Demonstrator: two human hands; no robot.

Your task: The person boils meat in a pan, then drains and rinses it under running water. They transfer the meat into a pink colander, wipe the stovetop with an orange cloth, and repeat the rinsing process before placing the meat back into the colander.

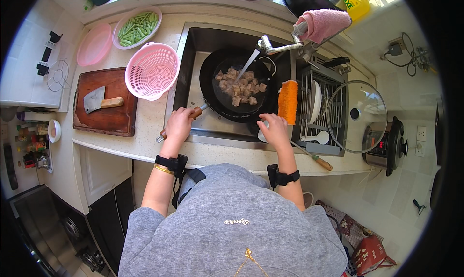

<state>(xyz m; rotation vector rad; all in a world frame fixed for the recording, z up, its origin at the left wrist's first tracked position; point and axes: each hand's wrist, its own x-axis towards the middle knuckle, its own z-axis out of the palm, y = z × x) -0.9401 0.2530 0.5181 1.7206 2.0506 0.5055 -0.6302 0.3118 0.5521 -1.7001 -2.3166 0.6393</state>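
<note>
My left hand (179,124) grips the wooden handle (197,112) of a black wok (208,77), which sits in the stainless steel sink (192,92). Inside the wok, chunks of browned meat (244,85) lie in water. A stream runs onto them from the swivel faucet (279,48). My right hand (274,128) is at the sink's front edge, fingers apart and holding nothing that I can see. Past its wrist shows a long utensil with a wooden handle (322,163); its other end is partly hidden. Beside the fingers, an orange cloth (288,102) hangs on the sink's right side.
Left of the sink are a pink colander (153,71), a bowl of cut green beans (139,27), a pink lid (95,44), and a cutting board (125,121) bearing a cleaver (97,100). A dish rack (319,72), glass lid (357,132) and electric cooker (384,143) stand right.
</note>
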